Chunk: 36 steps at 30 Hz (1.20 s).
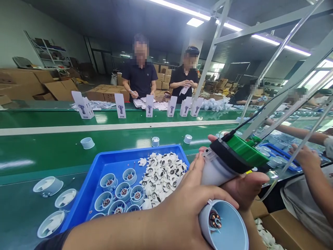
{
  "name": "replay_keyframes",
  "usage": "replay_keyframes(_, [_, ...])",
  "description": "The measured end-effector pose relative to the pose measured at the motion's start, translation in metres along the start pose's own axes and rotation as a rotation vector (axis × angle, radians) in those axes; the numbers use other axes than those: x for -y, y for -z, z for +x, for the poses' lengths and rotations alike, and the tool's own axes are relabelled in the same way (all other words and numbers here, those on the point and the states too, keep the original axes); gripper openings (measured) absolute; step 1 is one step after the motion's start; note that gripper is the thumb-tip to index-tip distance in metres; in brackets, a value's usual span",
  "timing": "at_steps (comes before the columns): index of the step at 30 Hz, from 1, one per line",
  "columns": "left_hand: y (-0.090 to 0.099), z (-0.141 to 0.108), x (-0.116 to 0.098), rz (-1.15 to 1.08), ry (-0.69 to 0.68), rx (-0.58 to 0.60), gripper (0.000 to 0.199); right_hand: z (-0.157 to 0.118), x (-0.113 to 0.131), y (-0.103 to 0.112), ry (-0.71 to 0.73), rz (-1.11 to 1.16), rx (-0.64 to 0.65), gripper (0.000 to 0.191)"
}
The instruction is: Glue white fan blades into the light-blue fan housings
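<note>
At five o'clock sits one housing (232, 225), clasped by curled fingers (218, 194) of the left hand (186, 201), just below a tilted bottle (215, 172), cap (246, 151) towards two o'clock, held in the right hand (240, 191).

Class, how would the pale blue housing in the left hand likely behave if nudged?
The pale blue housing looks stiff, its thin rim undented in the left hand. Laid sideways, its round wall would probably roll. Copper windings inside may add weight.
</note>
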<state>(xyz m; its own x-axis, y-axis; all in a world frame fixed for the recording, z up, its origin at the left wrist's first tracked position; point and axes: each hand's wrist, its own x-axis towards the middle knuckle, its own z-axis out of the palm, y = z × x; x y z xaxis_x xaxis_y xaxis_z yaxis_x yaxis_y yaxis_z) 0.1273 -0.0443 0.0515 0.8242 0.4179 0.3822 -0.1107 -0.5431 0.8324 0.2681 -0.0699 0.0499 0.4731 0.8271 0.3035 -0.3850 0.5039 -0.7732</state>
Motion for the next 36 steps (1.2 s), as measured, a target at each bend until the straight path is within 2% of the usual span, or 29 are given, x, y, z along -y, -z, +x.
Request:
replay_keyframes(2, [-0.002, 0.0, 0.007, 0.059, -0.029, 0.034, 0.08, -0.002, 0.0, -0.004, -0.008, 0.001, -0.072, 0.094])
replay_keyframes(4, [-0.004, 0.0, 0.013, 0.098, -0.047, 0.057, 0.08, -0.003, 0.001, -0.007, -0.102, 0.0, -0.133, 0.1])
replay_keyframes(6, [-0.006, -0.002, 0.015, 0.113, -0.049, 0.049, 0.078, -0.003, 0.003, -0.009, -0.179, -0.005, -0.17, 0.106])
replay_keyframes(9, [-0.006, -0.005, 0.008, 0.075, -0.011, -0.002, 0.081, -0.002, 0.002, -0.008, -0.219, -0.03, -0.177, 0.104])
replay_keyframes(12, [-0.004, -0.007, -0.001, 0.006, 0.05, -0.018, 0.081, -0.002, -0.002, -0.002, -0.22, -0.06, -0.128, 0.097])
replay_keyframes(17, [0.002, -0.007, -0.002, -0.033, -0.01, -0.057, 0.076, -0.001, -0.004, 0.015, -0.094, -0.064, 0.178, 0.071])
replay_keyframes(19, [0.01, -0.007, 0.003, -0.071, -0.03, -0.06, 0.071, 0.001, -0.004, 0.026, -0.08, -0.025, 0.285, 0.066])
replay_keyframes(21, [0.022, -0.011, 0.009, -0.114, -0.012, -0.027, 0.067, 0.005, -0.006, 0.039, -0.085, -0.036, 0.335, 0.065])
replay_keyframes(24, [0.04, -0.024, 0.02, -0.146, 0.119, -0.002, 0.063, 0.012, -0.012, 0.056, -0.063, -0.049, 0.266, 0.073])
replay_keyframes(26, [0.048, -0.035, 0.027, -0.093, 0.231, -0.051, 0.061, 0.016, -0.015, 0.063, -0.069, -0.01, 0.198, 0.077])
replay_keyframes(29, [0.052, -0.049, 0.037, 0.088, 0.341, -0.133, 0.064, 0.019, -0.013, 0.065, -0.157, -0.029, 0.149, 0.078])
replay_keyframes(33, [0.045, -0.058, 0.047, 0.19, 0.329, -0.123, 0.06, 0.027, 0.0, 0.055, -0.199, -0.103, 0.164, 0.07])
replay_keyframes(36, [0.035, -0.06, 0.051, 0.22, 0.289, -0.073, 0.055, 0.033, 0.009, 0.038, -0.251, -0.018, 0.219, 0.071])
